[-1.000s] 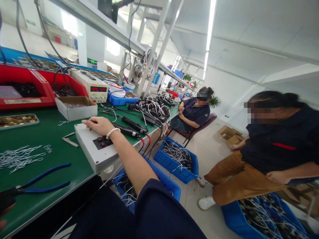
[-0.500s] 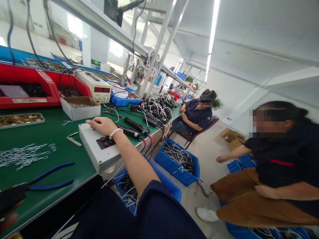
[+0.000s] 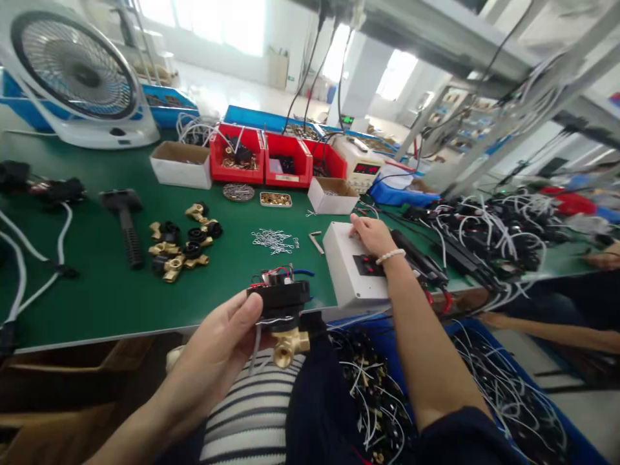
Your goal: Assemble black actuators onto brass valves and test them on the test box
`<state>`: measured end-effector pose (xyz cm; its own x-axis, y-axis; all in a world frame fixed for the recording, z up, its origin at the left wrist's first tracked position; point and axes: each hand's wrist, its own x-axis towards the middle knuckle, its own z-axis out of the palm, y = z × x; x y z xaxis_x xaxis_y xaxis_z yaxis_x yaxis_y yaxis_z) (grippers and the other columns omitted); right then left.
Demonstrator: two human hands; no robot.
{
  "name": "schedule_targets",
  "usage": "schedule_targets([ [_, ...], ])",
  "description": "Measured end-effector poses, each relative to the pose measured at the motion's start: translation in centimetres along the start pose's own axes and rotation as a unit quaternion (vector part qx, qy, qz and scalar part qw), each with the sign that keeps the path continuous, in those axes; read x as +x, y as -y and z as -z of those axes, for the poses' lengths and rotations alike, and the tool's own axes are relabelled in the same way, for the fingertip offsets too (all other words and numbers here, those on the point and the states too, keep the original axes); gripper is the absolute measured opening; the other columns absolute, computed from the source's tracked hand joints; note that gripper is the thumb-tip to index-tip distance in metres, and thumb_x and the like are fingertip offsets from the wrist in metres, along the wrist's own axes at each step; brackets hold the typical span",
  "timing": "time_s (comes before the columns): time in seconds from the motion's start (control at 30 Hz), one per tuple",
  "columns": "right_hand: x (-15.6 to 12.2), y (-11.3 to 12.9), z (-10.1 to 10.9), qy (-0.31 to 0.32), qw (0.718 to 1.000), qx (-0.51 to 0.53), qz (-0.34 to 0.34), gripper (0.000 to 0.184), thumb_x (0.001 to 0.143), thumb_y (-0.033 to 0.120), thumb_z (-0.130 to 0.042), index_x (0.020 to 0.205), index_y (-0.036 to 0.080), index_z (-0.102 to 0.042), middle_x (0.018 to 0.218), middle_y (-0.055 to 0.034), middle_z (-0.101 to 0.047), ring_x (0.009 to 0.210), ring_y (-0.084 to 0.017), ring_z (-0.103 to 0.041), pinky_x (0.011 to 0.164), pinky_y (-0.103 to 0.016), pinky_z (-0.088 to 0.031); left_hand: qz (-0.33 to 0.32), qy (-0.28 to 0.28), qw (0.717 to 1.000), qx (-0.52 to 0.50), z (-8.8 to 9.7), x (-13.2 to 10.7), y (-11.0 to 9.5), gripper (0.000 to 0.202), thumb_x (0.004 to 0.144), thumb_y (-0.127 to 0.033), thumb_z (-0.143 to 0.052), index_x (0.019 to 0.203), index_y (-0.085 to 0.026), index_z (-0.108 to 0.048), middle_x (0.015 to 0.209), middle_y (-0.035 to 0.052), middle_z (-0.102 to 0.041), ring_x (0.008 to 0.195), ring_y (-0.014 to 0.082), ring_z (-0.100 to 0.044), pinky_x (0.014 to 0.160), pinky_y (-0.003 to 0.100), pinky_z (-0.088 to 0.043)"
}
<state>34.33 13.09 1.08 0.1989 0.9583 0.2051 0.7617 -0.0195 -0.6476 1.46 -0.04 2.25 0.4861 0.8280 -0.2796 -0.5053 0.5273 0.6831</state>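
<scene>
My left hand (image 3: 220,352) is closed round a black valve assembly (image 3: 281,303) with a brass fitting at its bottom and red and blue wires on top, held above my lap at the bench's front edge. My right hand (image 3: 371,234) rests palm down, fingers stretched flat, on a white control box (image 3: 345,268) with red switches; a bead bracelet circles that wrist. A heap of brass and black valve parts (image 3: 181,247) lies on the green bench (image 3: 111,290) to the left.
Red bins (image 3: 261,155), two open white boxes, a power supply (image 3: 361,165), metal clips (image 3: 274,239) and a white fan (image 3: 72,71) stand on the bench. Cabled black units (image 3: 484,226) pile at right. A blue crate of wired parts (image 3: 489,394) sits below. Another person's arm (image 3: 547,329) shows at right.
The view has swung left from the seated co-workers to the bench. My left hand with the valve assembly has come fully into view. My right hand stays on the control box.
</scene>
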Motion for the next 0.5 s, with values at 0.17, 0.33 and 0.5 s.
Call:
schedule_targets([
  [0.17, -0.49, 0.07, 0.07, 0.016, 1.000, 0.002, 0.005, 0.030, 0.078, 0.045, -0.066, 0.069, 0.016, -0.066, 0.065, -0.0020, -0.064, 0.062, -0.016, -0.054, 0.062, -0.027, -0.040, -0.004, 0.015, 1.000, -0.005, 0.22, 0.18, 0.11, 0.042, 0.087, -0.044, -0.069, 0.118, -0.015, -0.066, 0.104, 0.0120, -0.076, 0.093, 0.0233, -0.073, 0.082, 0.031, -0.059],
  [0.33, -0.36, 0.26, 0.06, 0.027, 1.000, 0.002, 0.012, 0.019, 0.070, 0.033, -0.070, 0.077, 0.015, -0.069, 0.073, -0.0031, -0.068, 0.067, -0.016, -0.057, 0.066, -0.029, -0.044, -0.009, 0.022, 1.000, 0.000, 0.41, 0.18, 0.02, 0.039, 0.087, -0.044, -0.069, 0.113, -0.015, -0.068, 0.102, 0.0104, -0.077, 0.092, 0.0210, -0.073, 0.083, 0.029, -0.058],
  [0.5, 0.13, 0.08, 0.04, 0.008, 1.000, 0.001, 0.015, 0.012, 0.071, 0.027, -0.069, 0.074, 0.016, -0.068, 0.068, -0.0025, -0.068, 0.066, -0.017, -0.059, 0.068, -0.030, -0.046, -0.010, 0.031, 0.999, -0.015, 0.44, 0.26, -0.01, 0.041, 0.086, -0.044, -0.070, 0.115, -0.015, -0.067, 0.101, 0.0105, -0.077, 0.090, 0.0212, -0.073, 0.081, 0.030, -0.059],
])
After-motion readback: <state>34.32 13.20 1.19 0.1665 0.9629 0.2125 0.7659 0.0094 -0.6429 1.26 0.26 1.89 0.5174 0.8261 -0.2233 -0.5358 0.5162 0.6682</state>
